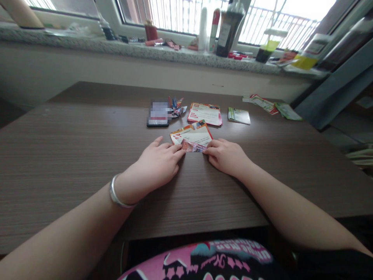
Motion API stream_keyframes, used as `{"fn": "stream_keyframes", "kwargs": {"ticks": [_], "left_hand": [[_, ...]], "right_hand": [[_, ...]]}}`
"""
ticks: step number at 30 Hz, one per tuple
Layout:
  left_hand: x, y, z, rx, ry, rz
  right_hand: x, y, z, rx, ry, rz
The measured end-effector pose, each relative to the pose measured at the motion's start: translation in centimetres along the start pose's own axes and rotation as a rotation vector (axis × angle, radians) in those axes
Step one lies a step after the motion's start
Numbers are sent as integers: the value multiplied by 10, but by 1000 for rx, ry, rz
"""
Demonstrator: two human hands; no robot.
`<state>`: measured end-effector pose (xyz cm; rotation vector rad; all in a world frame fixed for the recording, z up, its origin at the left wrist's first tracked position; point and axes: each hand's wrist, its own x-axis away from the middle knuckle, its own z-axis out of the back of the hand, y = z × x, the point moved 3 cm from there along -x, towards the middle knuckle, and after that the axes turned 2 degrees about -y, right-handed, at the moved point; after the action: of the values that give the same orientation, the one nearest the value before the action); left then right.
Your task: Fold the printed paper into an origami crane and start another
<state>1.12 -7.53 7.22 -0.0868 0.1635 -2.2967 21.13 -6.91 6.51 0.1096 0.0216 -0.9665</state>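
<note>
Between my hands a printed paper sheet (194,134) lies on the table, white with an orange and red border. Its near edge is folded up into a pinkish patterned flap (190,146). My left hand (159,161), with a silver bangle at the wrist, grips the flap's left end with its fingertips while the little finger sticks out. At the right end, my right hand (227,155) pinches the fold between thumb and fingers. Just beyond the sheet rests a stack of similar printed sheets (204,114).
A phone (159,113) with a blurred screen lies beside a folded paper shape (177,109). Further right are a small stack of cards (239,116) and colourful paper strips (264,104). Bottles (229,33) and small items crowd the granite windowsill (180,55) behind the brown table (72,136).
</note>
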Motion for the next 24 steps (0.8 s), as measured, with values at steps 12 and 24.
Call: {"fn": "stream_keyframes", "kwargs": {"ticks": [12,24], "left_hand": [[0,-1,15,-38,-126,31],[-3,-7,10,2,-88,36]], "right_hand": [[1,3,-2,-30,2,2],[9,13,4,-30,-32,-39]]}}
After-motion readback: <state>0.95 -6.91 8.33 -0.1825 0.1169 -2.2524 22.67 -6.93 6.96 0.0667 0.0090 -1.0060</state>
